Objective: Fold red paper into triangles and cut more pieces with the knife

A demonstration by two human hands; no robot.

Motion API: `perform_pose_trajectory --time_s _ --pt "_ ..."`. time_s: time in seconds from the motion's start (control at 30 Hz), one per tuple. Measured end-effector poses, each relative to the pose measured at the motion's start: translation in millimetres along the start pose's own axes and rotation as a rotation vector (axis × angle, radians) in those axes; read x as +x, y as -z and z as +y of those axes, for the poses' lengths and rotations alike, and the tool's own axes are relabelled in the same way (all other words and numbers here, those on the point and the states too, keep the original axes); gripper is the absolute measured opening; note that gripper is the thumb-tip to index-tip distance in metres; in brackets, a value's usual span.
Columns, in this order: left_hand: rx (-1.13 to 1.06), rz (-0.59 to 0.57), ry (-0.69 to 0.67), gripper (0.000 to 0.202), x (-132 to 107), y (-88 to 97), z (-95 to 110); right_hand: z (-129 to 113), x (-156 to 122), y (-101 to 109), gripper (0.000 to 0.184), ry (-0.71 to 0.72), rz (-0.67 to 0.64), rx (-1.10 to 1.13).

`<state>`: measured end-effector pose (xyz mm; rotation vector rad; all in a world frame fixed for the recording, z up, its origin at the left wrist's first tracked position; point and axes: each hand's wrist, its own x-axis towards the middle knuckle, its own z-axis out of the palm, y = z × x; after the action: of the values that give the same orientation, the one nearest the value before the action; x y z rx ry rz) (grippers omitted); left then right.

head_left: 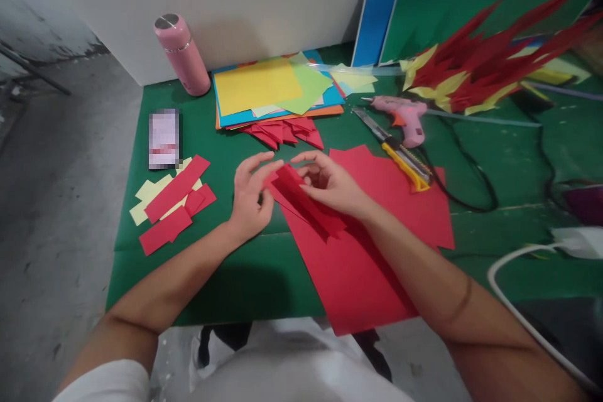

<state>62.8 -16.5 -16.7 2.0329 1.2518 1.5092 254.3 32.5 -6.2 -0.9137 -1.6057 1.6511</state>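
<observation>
The person wears a plain white top (292, 367), loose and without any visible print. A short white sleeve (106, 382) of the same cloth covers the left upper arm. Both forearms are bare down to the left hand (249, 198) and the right hand (332, 185). A thin dark band (464, 301) circles the right forearm. The fingers are bare.
</observation>
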Motion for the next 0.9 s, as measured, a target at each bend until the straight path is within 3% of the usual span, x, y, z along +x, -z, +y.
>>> perform_pose_trajectory --time_s 0.07,0.17,0.5,0.7,0.9 --pt "0.072 -0.106 -0.161 0.051 0.0 1.9 2.1 -1.5 -1.1 0.1 0.039 0.022 0.000 -0.040" --pt "0.128 -0.232 -0.234 0.052 -0.5 1.5 2.7 -3.6 -2.5 1.4 0.041 0.042 -0.005 -0.086" --pt "0.238 -0.284 -0.108 0.031 -1.4 -1.0 -1.4 3.4 -2.7 6.5 0.040 0.095 0.024 -0.249" --pt "0.130 -0.215 -0.031 0.032 -1.2 0.8 -2.0 3.3 -1.6 6.8 0.038 0.087 0.021 -0.174" --pt "0.062 -0.216 0.102 0.012 -1.1 -1.3 -1.9 5.2 -0.6 7.8 0.038 0.080 0.033 -0.119"
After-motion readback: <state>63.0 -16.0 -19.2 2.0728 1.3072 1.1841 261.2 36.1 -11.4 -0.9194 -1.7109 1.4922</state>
